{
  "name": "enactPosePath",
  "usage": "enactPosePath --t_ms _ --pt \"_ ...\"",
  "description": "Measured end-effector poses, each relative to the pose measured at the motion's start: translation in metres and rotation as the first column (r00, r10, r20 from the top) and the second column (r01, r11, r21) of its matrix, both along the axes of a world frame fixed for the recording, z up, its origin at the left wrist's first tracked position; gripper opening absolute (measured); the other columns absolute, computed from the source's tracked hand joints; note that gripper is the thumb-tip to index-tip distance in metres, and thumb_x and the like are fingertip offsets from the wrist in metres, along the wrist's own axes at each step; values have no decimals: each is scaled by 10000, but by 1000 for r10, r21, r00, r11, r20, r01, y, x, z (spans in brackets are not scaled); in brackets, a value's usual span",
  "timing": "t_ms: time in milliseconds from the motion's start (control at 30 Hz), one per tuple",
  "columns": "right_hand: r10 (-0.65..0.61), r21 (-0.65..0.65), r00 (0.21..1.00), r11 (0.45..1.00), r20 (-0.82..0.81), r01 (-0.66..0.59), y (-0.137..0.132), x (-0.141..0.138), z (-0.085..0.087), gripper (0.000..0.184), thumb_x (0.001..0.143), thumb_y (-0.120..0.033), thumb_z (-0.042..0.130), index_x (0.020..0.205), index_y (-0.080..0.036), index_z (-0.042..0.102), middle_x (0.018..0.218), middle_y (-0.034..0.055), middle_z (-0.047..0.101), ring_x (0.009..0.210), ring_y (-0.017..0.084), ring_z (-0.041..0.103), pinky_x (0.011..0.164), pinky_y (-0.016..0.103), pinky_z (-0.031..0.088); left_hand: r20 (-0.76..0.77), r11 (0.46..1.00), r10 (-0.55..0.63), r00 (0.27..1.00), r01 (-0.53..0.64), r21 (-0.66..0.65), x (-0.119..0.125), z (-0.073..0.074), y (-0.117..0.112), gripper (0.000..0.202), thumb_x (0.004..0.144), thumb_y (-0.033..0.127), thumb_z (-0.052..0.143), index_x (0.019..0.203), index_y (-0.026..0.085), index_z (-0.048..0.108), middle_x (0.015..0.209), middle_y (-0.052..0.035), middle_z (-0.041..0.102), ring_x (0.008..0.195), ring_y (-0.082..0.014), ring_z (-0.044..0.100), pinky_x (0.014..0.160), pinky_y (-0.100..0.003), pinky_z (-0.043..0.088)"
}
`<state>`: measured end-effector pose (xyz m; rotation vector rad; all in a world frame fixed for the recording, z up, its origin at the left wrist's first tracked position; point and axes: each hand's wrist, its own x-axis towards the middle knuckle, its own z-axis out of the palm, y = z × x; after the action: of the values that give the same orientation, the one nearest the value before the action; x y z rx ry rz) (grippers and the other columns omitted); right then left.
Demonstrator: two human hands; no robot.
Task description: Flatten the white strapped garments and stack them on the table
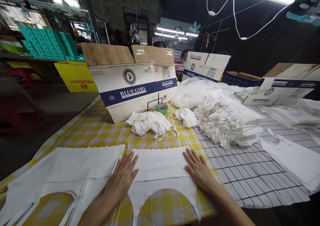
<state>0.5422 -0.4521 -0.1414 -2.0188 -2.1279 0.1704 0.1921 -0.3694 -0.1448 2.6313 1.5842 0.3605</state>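
Head view: we have both hands pressed flat on a white bag [160, 167] lying on the yellow-checked worktop [100, 132]. Our left hand [122, 177] covers its left edge and our right hand [198, 171] its right edge; each grip is spread wide, clasping nothing. Behind stands an open carton [132, 86], flaps up, its inside hidden from us. The bag's handle loops point toward us and its scalloped edge away, with the long axis running near to far.

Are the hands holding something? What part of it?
Nothing is gripped. The left hand and right hand lie flat and open on the white bag, one pressing near each side edge.
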Motion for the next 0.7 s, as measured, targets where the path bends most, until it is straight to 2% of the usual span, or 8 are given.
enactPosePath --t_ms 100,200,267,367,433,500,633,700 --pt "-73 118 992 989 -102 85 -1 14 -2 494 897 -403 328 1374 -278 308 1411 52 364 1299 231 312 1019 460 281 75 999 11 997 -8 -44 -5 5 1 529 851 229 367 1373 168 299 1427 -94 334 1302 -214 310 1058 -370 289" --pt "-258 225 924 919 -282 325 9 20 -1 422 878 -365 336 1233 -179 468 1141 125 589 1040 240 556 865 397 427 108 985 149 983 -138 -104 6 22 10 475 852 200 340 1319 114 359 1291 -139 466 1174 -218 464 946 -326 404" --pt "-351 186 881 888 -318 421 19 18 2 340 852 -389 372 1052 -187 558 913 105 648 835 236 612 724 364 461 38 944 296 955 -286 -163 17 35 21 388 860 243 343 1193 97 478 1160 -157 532 987 -232 575 822 -339 459" --pt "-411 98 876 890 -251 445 35 12 7 221 787 -405 465 785 -209 567 731 65 634 665 218 592 576 316 417 -101 856 446 889 -457 -241 30 49 39 363 847 329 375 1046 76 543 1071 -186 561 804 -236 613 684 -344 464" --pt "-390 72 892 907 -230 415 43 8 9 183 760 -359 483 663 -211 529 685 46 619 621 194 570 532 284 380 -130 839 445 886 -464 -286 32 52 48 350 831 349 392 983 87 567 1030 -180 590 829 -251 609 671 -334 452" --pt "-347 72 908 925 -236 372 47 7 12 185 757 -312 464 605 -210 494 673 31 610 611 173 558 524 263 364 -116 853 400 909 -416 -316 29 52 54 297 809 336 413 900 115 589 965 -151 623 867 -259 601 670 -322 443" --pt "-342 114 905 918 -251 379 52 12 18 186 802 -307 395 658 -217 471 638 6 586 575 155 533 532 258 362 -92 875 370 924 -380 -300 24 52 61 231 785 323 428 802 155 585 863 -108 641 807 -245 607 615 -306 434" --pt "-349 131 903 912 -250 388 57 14 21 183 813 -314 385 681 -218 469 636 4 578 588 163 531 562 272 369 -80 888 370 926 -378 -261 29 53 62 230 802 310 407 803 161 582 878 -102 632 814 -239 600 634 -311 437"
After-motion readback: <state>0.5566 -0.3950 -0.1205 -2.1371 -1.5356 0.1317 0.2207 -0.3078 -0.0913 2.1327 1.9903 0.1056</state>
